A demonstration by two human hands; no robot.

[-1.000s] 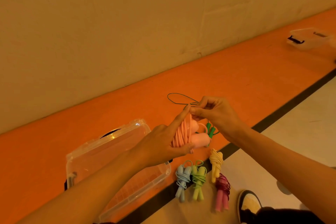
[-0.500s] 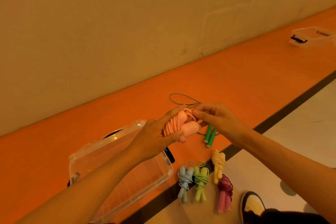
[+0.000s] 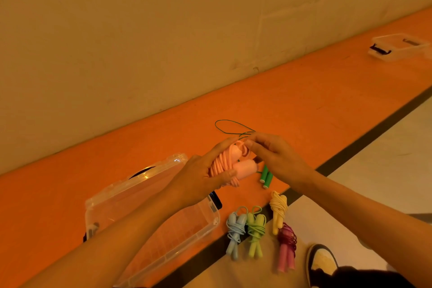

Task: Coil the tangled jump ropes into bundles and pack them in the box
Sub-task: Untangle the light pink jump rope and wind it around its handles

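Note:
My left hand grips a coiled peach-pink jump rope by its bundle and handles, held above the orange floor. My right hand pinches the rope's loose end at the top of the coil. A green jump rope lies uncoiled on the floor behind, its cord looping away. Bundled ropes lie near my foot: blue, lime green, yellow and magenta-pink. The open clear plastic box sits at lower left under my left forearm.
A wall runs along the back of the orange floor strip. A dark line separates orange from pale flooring. A second clear box with black latches sits far right. My shoe is at the bottom right.
The peach-pink bundle has tilted from upright to slanted and shifted slightly left in my left hand. My right hand still works the rope end at the top of the coil.

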